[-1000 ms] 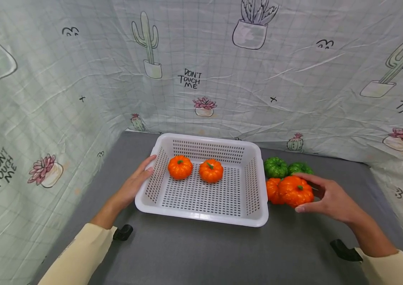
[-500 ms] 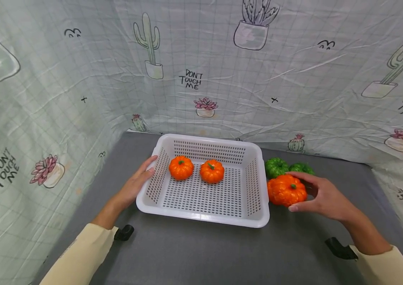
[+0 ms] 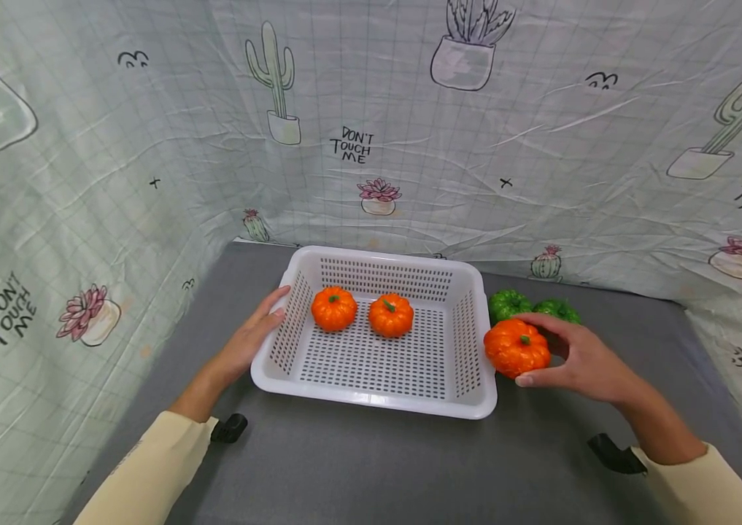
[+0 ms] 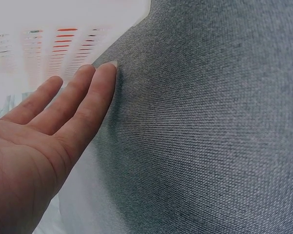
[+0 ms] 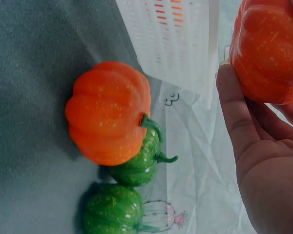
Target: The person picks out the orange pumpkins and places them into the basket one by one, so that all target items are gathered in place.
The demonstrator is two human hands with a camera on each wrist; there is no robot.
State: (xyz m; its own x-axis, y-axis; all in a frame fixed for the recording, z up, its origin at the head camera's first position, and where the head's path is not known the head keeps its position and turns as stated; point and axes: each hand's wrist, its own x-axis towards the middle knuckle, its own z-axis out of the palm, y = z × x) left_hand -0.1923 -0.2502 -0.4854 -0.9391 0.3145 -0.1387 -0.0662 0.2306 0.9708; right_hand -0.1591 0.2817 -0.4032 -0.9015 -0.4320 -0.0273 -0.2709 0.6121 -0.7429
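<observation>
My right hand (image 3: pixel 584 362) grips a small orange pumpkin (image 3: pixel 516 348) raised beside the basket's right rim, with fingers behind it and thumb in front. Below it, another orange pumpkin (image 5: pixel 107 113) sits on the table in the right wrist view; the held one hides it in the head view. Touching or close by it are two green pumpkins (image 3: pixel 508 305). My left hand (image 3: pixel 247 341) rests at the left side of the white perforated basket (image 3: pixel 371 399), its fingers fairly straight in the left wrist view. Inside the basket stand two orange pumpkins (image 3: pixel 334 309), side by side.
The dark grey table (image 3: pixel 371 467) carries everything. A pale cactus-print curtain (image 3: pixel 436 204) rises along the back and the left, and runs down the right edge. A black strap piece (image 3: pixel 229 428) shows at my left sleeve, another at the right.
My right hand has lifted the orange pumpkin and carried it left, up to the basket's right rim. It now covers the orange pumpkin beneath. The left hand has stayed on the basket.
</observation>
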